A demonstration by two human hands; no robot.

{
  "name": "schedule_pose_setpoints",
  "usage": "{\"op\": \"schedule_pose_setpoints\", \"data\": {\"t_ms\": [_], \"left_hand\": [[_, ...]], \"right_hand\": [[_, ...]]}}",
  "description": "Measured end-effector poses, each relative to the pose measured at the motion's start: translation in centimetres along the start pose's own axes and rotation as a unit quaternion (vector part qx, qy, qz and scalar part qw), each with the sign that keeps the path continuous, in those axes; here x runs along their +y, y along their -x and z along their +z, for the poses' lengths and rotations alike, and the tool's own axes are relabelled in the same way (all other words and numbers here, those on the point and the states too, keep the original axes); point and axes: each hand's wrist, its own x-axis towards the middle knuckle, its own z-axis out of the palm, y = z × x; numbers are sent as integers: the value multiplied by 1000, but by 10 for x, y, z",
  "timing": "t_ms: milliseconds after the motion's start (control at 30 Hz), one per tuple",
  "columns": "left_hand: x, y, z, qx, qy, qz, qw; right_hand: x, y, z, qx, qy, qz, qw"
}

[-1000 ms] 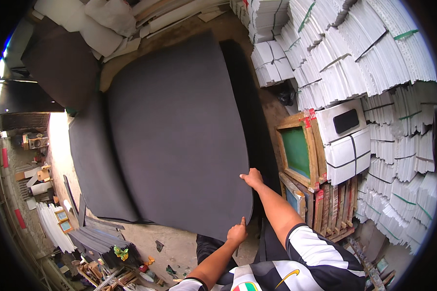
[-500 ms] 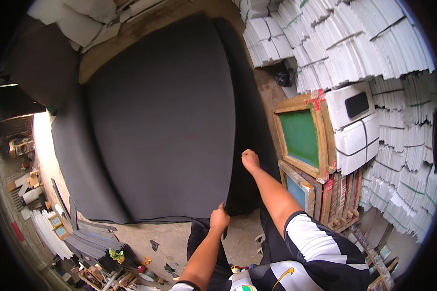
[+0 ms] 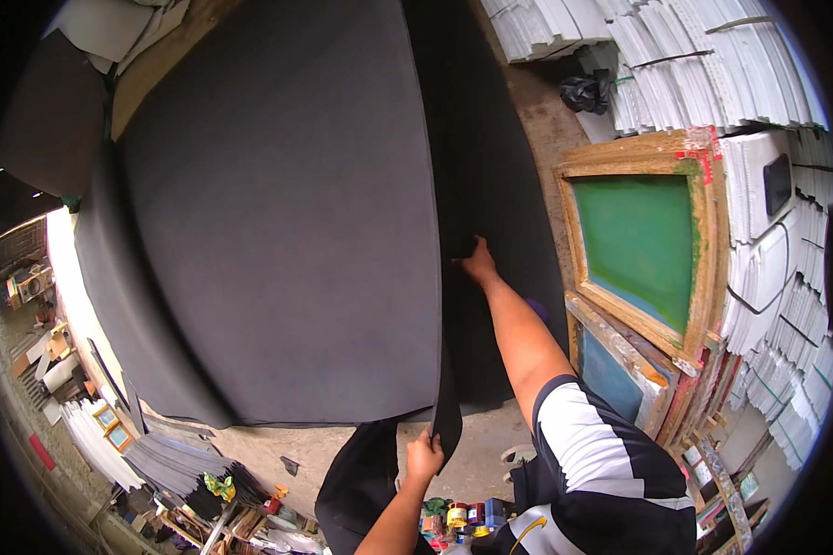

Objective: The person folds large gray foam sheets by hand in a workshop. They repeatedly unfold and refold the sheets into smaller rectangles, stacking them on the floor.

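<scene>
A wide, flexible black sheet (image 3: pixel 287 213), matte like foam or rubber, fills the middle of the view. Its near right corner is pinched in my left hand (image 3: pixel 426 455), and the edge there curls up and hangs down. Under it, a second black sheet (image 3: pixel 486 139) shows as a darker strip to the right. Over that strip my right hand (image 3: pixel 478 263) reaches out with thumb and forefinger apart, holding nothing visible. Whether its fingertips touch the lower sheet I cannot tell.
Wooden frames, one with a green panel (image 3: pixel 634 250), lean at the right before tied stacks of white sheets (image 3: pixel 713 65). A black plastic bag (image 3: pixel 585 92) lies beyond. Paint jars (image 3: pixel 457 514) stand near my feet. Grey sheets (image 3: pixel 171 467) are piled at lower left.
My view has shifted closer to the sheets. My right hand has gone from closed to spread fingers and moved farther out. The corner in my left hand is now curled up more.
</scene>
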Motion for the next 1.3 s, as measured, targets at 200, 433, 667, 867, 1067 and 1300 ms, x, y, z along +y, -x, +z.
{"op": "schedule_pose_setpoints", "data": {"t_ms": [200,433,667,867,1067,1300], "left_hand": [[46,-2,-6,-35,-119,-14,992],[218,-15,-24,70,-56,73,993],[252,7,-53,35,-141,11,989],[265,51,-79,54,-172,52,982],[296,64,-53,44,-142,56,987],[277,48,-20,44,-75,40,995]], "right_hand": [[15,-27,21,-153,-108,14,982],[-130,138,-55,-296,-531,151,779],[-83,125,-23,-256,-102,-145,950],[-88,139,-33,-186,28,-287,939],[-92,130,-142,-160,36,-283,945],[-94,130,-172,-136,74,-157,975]]}}
